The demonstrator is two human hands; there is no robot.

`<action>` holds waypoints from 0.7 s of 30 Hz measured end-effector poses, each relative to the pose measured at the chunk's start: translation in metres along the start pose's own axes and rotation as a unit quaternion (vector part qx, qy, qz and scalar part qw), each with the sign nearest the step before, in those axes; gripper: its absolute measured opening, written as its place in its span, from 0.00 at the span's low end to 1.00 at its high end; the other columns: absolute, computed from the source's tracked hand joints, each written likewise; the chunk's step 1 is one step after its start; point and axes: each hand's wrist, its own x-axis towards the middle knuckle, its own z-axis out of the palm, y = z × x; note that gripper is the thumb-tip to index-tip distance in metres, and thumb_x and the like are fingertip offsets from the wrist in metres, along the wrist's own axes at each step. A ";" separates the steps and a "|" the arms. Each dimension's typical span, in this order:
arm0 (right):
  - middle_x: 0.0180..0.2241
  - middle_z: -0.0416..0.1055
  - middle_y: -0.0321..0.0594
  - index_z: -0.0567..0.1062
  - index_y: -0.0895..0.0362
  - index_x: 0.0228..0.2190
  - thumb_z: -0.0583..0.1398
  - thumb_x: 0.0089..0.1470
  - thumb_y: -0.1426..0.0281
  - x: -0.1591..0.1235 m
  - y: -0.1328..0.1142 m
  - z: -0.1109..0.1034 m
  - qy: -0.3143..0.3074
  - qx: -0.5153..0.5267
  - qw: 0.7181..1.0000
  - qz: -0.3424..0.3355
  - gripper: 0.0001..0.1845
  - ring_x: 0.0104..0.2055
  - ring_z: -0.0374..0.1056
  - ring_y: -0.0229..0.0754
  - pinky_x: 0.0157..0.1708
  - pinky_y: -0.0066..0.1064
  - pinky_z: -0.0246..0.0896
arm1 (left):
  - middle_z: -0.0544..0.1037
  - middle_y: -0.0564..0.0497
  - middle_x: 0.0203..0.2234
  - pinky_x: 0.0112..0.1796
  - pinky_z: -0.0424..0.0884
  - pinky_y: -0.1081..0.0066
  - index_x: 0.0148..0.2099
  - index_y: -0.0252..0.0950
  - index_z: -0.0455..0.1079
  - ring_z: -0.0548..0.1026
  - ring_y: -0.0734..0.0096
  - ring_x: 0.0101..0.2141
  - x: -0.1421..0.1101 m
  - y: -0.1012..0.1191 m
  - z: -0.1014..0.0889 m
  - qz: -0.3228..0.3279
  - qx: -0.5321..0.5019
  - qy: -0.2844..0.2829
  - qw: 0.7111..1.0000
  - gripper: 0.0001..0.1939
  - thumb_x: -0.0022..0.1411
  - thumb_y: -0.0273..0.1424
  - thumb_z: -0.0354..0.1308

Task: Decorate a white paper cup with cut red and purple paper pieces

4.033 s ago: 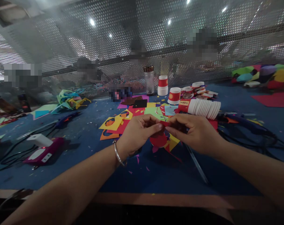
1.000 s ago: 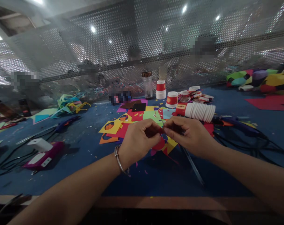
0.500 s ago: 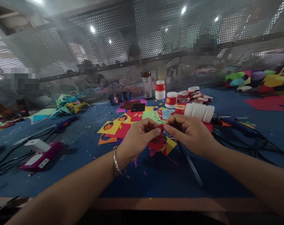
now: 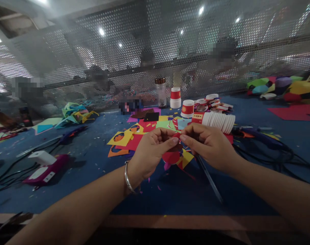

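Evidently both hands are at work near the middle of the tabletop, which is covered in dark blue. The left hand, with a silver-coloured bangle at its wrist, grasps a small red piece of paper between thumb and index finger. The right hand comes in from the right, its thumb and index finger pinching the right end of that same piece, so the fingers of both hands are closed on it. Most of its outline is hidden behind the fingertips, and its exact shape is hard to make out.

Just below the hands shows a round red paper shape, its far part covered by a dark brown patch too shadowed to identify. A yellow paper scrap is just to its right, and a clear rod-like stick slants toward the near edge, its far end hidden by the right hand.

Beyond the hands, a stack of nested white-and-red paper cups lies on its side, partly covered by the right hand. To the left are yellow paper sheets with round cut-outs. At the far right, a cluster of multicoloured faceted paper shapes is cut off by the picture's edge.
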 end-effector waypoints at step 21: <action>0.19 0.70 0.36 0.74 0.52 0.23 0.62 0.55 0.62 0.023 0.032 -0.065 -0.100 -0.323 0.941 0.027 0.12 0.21 0.63 0.39 0.23 0.33 0.52 | 0.78 0.55 0.25 0.37 0.75 0.74 0.29 0.34 0.73 0.76 0.79 0.27 0.012 0.010 -0.011 0.059 -0.002 0.115 0.992 0.05 0.50 0.22 0.66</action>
